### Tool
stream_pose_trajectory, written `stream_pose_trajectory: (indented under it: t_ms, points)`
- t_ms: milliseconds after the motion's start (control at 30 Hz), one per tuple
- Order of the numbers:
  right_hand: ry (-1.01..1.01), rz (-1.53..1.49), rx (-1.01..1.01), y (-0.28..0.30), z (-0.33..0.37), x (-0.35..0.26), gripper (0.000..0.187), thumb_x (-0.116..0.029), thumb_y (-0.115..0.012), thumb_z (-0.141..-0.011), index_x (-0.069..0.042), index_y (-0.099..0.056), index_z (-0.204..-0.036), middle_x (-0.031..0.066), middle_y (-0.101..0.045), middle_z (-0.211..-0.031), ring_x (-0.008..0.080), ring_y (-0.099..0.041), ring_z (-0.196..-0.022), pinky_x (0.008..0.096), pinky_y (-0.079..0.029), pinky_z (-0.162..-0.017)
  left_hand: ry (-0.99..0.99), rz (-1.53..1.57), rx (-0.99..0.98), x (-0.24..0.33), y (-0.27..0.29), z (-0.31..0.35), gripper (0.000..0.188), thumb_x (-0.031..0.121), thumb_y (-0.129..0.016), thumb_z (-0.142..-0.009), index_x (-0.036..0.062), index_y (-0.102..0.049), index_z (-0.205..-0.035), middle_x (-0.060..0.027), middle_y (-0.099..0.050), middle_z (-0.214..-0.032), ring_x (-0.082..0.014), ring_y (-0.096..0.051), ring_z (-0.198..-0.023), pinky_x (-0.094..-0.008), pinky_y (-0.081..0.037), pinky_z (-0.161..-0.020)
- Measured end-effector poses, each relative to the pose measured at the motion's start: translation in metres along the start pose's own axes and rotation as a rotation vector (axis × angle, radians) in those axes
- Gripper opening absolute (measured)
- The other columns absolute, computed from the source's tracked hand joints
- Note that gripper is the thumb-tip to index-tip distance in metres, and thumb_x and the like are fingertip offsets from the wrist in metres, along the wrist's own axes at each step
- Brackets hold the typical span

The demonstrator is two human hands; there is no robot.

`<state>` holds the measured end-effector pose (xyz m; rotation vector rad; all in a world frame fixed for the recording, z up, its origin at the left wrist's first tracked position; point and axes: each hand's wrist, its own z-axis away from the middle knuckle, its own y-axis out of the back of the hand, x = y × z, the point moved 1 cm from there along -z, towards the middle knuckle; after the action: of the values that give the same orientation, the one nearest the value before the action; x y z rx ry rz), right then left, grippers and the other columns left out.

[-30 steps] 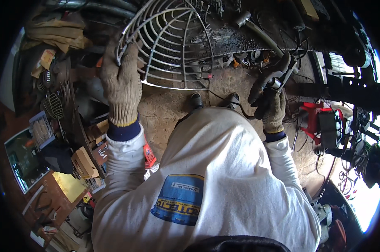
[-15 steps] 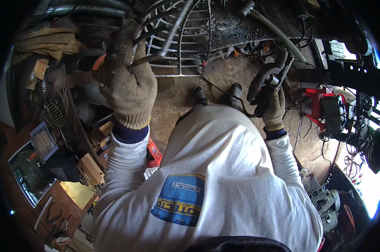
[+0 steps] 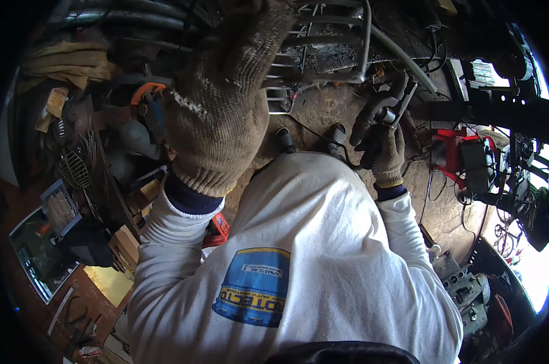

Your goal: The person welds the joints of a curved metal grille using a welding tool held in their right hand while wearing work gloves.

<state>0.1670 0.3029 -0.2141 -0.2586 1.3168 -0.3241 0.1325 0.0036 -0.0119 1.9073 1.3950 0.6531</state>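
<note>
My left hand (image 3: 220,115), in a soiled knit glove, is raised at upper left, close to the camera. Its fingers are closed on a grey metal rod frame (image 3: 332,77), whose squared corner sticks out to the right. The glove hides where the fingers meet the rods. At right, lower and farther off, my gloved right hand (image 3: 388,155) is closed around a dark tool (image 3: 406,104) with a flat bar-like lever and a silver cylindrical part. Shadow hides its exact kind. A black cable (image 3: 314,128) crosses the floor toward that hand.
A red stool-like stand (image 3: 449,159) with a dark box is at right. Below it sits a metal machine part (image 3: 468,291). A long pipe (image 3: 405,59) slants behind my right hand. At left are an orange clamp-like piece (image 3: 146,91), tan cloth (image 3: 68,60) and a cluttered bench (image 3: 86,303).
My left hand has moved right and nearer the camera, and the rod frame has swung right with it. My right hand with the dark tool has shifted slightly left.
</note>
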Motion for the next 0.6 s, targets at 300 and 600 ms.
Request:
stream_pose_trajectory:
  t_ms: [300,600]
  points:
    - [0.005,0.009,-0.001,0.009,-0.011,-0.003,0.039,-0.035,-0.059,-0.102,-0.002,-0.056,-0.123,0.0093,-0.068,-0.089,0.0162,-0.066,-0.07,0.0288,-0.055,-0.059,-0.035,-0.007,-0.104,0.017,0.003,-0.016,0.041,0.013,-0.066,-0.091,0.0136,-0.061,-0.132,-0.0135,-0.068,-0.119,-0.0367,-0.068,-0.099,-0.0466,-0.055,-0.083]
    - [0.0,0.011,-0.035,0.02,-0.02,-0.011,0.042,-0.039,-0.06,-0.101,-0.002,-0.057,-0.121,0.0086,-0.068,-0.088,0.0158,-0.066,-0.068,0.0286,-0.054,-0.059,0.033,-0.025,-0.157,0.03,0.0,-0.023,0.041,0.012,-0.065,-0.092,0.0142,-0.06,-0.132,-0.0134,-0.068,-0.12,-0.0354,-0.067,-0.1,-0.0457,-0.055,-0.083]
